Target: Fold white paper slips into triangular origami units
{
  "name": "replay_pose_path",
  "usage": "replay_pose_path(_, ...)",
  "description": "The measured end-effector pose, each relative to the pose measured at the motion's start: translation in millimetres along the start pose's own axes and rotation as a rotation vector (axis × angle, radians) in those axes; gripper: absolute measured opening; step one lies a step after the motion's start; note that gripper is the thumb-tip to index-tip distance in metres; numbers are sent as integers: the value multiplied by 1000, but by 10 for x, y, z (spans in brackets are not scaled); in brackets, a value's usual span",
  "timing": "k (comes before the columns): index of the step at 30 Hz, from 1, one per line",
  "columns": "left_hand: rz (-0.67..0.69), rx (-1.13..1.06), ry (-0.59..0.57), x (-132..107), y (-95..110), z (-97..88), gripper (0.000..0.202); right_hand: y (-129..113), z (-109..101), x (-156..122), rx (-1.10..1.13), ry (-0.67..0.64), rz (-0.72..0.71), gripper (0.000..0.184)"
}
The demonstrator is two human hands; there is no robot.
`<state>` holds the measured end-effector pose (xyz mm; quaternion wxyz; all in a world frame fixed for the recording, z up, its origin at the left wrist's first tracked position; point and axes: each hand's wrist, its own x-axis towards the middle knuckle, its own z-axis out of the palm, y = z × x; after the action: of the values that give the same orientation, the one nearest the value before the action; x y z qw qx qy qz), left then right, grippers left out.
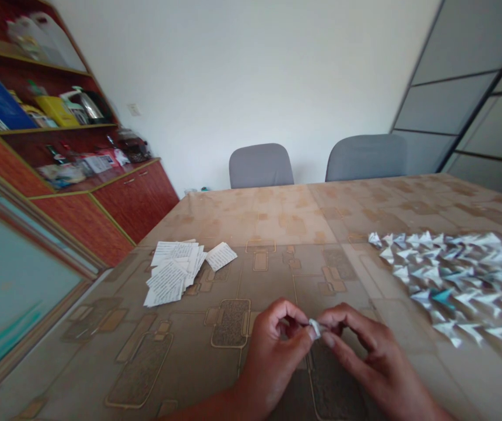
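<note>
Right of the printed slips (172, 278), a folded paper (315, 328) is being pinched by fingers (290, 308) of left hand (272, 354) and right hand (377, 354), apparently for steadiness.

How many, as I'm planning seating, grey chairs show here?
2: one grey chair behind the far edge of the table, a second chair further right. Others may be hidden.

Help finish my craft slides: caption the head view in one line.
Left hand and right hand handle a small paper piece, printed slips at left, many folded pieces at right.
</note>
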<state>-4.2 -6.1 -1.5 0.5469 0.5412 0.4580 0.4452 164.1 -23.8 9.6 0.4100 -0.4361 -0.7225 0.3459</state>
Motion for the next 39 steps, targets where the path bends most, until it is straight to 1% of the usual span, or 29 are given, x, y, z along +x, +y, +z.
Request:
replay_pose_path(3,5,11,-16,-17,21,-6,13,-15,-4,0,64,9,42,9)
replay_pose_path(5,31,43,-25,-33,46,-7,10,-23,-5,10,119,10,88,9)
replay_pose_path(9,187,152,5,-67,94,-7,7,-9,6,38,165,-27,171,14)
replay_pose_path(11,212,182,8,-76,112,-9,8,15,11,43,156,-18,182,15)
replay_pose_path(16,139,139,-28,-67,146,-20,3,52,-7,36,108,-2,140,14)
replay_pose_path(19,166,193,-60,-64,157,-26,2,16,-26,26,36,-22,119,16)
replay_pose_path(21,183,254,-50,-68,158,-28,7,-23,-34,16,-12,-44,113,19)
replay_pose_path(24,164,265,-52,-71,154,-35,9,-58,-34,9,-77,-69,91,22)
replay_pose_path(26,101,192,-84,-60,142,-44,10,-41,-25,17,-74,-87,96,23)
replay_pose_path(28,18,72,-112,-39,120,-54,12,5,-12,34,-6,-96,131,23)
replay_pose_path(30,-40,-29,-116,-16,90,-62,13,59,-5,53,83,-75,172,23)
replay_pose_path(31,-48,-55,-108,-8,75,-64,14,78,-7,60,111,-61,186,24)
replay_pose_path(33,-42,-59,-95,0,54,-64,14,93,-20,71,122,-46,195,26)
replay_pose_path(35,-27,-27,-103,-1,48,-60,12,76,-42,72,87,-50,182,28)
replay_pose_path(39,2,80,-113,-6,71,-55,12,5,-68,53,-6,-62,152,24)
